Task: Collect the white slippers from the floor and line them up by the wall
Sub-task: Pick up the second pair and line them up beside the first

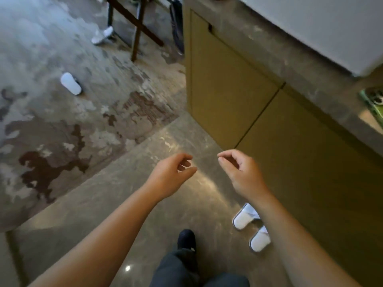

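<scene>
Two white slippers sit side by side on the stone floor beside the olive cabinet, one partly hidden by my right forearm, the other just below it. A third white slipper lies alone on the patterned carpet at the left. A fourth lies farther off by the dark wooden stand. My left hand and my right hand hover above the floor in the middle, fingers loosely curled, both holding nothing.
The olive cabinet with a grey stone top fills the right side. A dark wooden folding stand stands on the carpet at the top. A dark umbrella leans on the cabinet. My dark shoe is on the stone floor.
</scene>
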### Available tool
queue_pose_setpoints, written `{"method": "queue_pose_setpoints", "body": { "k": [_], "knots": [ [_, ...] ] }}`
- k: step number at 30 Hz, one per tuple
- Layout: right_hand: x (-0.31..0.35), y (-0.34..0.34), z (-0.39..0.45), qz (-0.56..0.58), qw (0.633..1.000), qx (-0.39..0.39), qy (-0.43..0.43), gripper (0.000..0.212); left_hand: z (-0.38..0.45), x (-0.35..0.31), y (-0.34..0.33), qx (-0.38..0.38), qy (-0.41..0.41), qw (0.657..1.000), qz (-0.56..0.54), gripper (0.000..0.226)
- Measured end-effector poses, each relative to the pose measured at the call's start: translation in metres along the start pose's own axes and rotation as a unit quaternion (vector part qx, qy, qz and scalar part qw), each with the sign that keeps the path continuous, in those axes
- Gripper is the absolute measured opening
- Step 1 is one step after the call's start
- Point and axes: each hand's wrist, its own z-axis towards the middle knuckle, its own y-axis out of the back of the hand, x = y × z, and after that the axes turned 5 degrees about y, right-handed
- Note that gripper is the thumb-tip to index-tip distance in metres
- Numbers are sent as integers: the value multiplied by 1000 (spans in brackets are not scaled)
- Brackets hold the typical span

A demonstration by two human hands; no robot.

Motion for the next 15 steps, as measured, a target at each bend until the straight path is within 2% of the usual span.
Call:
{"method": "queue_pose_setpoints", "body": {
  "k": [3,8,15],
  "knots": [
    [40,-14,26,22,999,11,25,12,0,3,45,-47,13,998,-49,35],
    [64,-28,62,46,995,87,6,17,20,-2,94,-111,19,984,-136,32],
    [76,-60,183,18,987,156,15,18,109,6,167,-204,34,962,-178,31]
  ]
}}
